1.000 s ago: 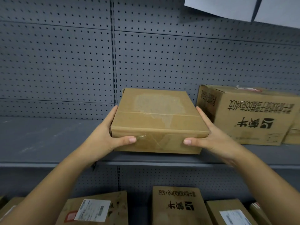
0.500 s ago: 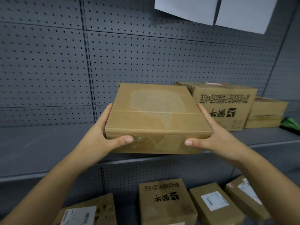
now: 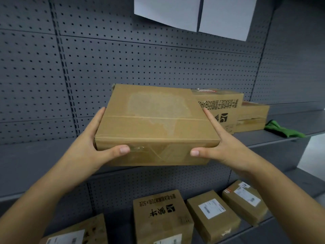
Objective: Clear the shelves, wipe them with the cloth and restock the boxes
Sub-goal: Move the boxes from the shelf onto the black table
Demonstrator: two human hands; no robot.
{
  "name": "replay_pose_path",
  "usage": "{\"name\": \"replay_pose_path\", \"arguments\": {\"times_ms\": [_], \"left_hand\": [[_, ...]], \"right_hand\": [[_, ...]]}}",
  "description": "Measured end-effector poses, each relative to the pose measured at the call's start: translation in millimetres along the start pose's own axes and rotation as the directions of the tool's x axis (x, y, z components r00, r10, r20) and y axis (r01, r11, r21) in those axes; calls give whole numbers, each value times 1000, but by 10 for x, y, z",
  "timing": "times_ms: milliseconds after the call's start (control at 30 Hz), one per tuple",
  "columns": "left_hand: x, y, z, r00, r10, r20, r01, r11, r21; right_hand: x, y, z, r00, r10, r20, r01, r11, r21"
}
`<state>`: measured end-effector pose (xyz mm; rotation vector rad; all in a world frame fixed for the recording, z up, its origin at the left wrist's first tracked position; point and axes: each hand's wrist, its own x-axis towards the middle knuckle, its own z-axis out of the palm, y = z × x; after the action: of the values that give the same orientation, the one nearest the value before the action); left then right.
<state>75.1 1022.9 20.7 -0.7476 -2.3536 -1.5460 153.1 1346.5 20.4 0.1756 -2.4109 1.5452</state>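
Flat brown box [image 3: 154, 124] before grey shelf [image 3: 35, 159]

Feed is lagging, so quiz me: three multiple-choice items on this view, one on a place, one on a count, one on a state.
1. Where is the cloth? A on the floor; B upper shelf, far right; C hung on a hook.
2. How many sheets hang on the pegboard? A one; B two; C four.
3. How is the held box? A flaps open; B crushed; C closed, gripped by both hands.
Key: B, it lies at that shelf's right end; B, two white ones hang side by side; C, left hand and right hand clasp its sides.
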Motion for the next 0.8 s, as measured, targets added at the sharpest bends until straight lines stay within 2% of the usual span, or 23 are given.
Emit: {"name": "replay_pose_path", "arguments": {"times_ms": [500,800], "left_hand": [[-378,682,247,990,107,-95,-108,994,-12],[-389,907,755,986,164,-22,-164,985,-47]], "right_hand": [[-443,-176,-515,992,-127,-23,125,991,-54],[-886,-119,-965,991,-107,-84,97,988,-117]]}}
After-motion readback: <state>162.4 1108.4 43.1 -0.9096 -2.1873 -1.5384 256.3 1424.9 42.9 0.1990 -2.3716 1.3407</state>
